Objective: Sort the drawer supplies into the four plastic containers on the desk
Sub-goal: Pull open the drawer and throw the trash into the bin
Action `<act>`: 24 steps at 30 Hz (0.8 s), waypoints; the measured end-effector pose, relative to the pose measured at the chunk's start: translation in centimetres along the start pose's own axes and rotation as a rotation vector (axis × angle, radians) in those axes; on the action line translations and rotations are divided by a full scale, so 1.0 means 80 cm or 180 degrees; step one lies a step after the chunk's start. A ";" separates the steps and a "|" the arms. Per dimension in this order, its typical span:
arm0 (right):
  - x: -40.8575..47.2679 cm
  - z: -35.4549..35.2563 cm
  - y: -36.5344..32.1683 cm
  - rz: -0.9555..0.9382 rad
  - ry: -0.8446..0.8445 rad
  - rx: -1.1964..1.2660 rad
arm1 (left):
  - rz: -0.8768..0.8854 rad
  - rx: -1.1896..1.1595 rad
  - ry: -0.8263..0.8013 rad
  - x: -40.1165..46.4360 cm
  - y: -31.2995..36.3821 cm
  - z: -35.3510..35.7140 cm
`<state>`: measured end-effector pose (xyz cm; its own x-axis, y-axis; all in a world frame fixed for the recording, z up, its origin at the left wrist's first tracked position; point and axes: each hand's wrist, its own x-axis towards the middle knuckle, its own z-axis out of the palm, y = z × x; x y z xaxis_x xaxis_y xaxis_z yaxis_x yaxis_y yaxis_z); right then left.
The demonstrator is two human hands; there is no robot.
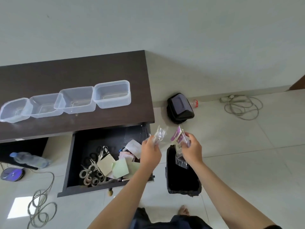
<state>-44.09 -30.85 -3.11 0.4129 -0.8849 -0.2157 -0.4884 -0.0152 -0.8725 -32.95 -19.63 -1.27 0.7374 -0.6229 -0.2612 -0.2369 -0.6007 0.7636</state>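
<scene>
— Left hand [151, 150]?
— Centre of frame, fingers curled round a crumpled clear wrapper [159, 135], held up just past the open drawer's right end.
— Right hand [192, 150]?
— Just right of it, pinching a purple-and-white packet [179, 138] with a clear plastic bag [181, 160] dangling below, above a black bin [182, 179] on the floor.
— Drawer [107, 156]?
— Lower centre-left, pulled out, holding scissors [94, 162], sticky notes [115, 166] and loose paper slips [134, 148].
— Containers?
— Four clear plastic containers [77, 100] in a touching row on the dark desk [74, 71], left of centre; looked bare inside.
— Elsewhere?
— Water bottle [29, 160] lower left, coiled cable [242, 106] upper right.
</scene>
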 end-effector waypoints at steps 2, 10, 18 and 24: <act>0.001 -0.023 0.021 0.0096 -0.0011 -0.0009 | -0.0093 -0.0053 -0.0080 -0.005 0.012 0.034; -0.005 -0.063 0.091 0.0590 -0.0270 -0.0125 | -0.0718 -0.0025 -0.0501 -0.021 0.001 0.135; 0.001 -0.028 0.171 0.1126 -0.0642 -0.0309 | -0.1097 0.0122 -0.0780 0.004 -0.050 0.200; 0.041 0.018 0.278 0.1267 -0.0741 -0.0481 | -0.1449 0.0214 -0.0884 0.054 -0.136 0.293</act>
<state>-52.48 -33.39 -23.88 0.3239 -0.7082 -0.6273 -0.7424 0.2207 -0.6325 -41.99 -27.52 -24.59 0.5820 -0.3957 -0.7104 0.0209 -0.8661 0.4995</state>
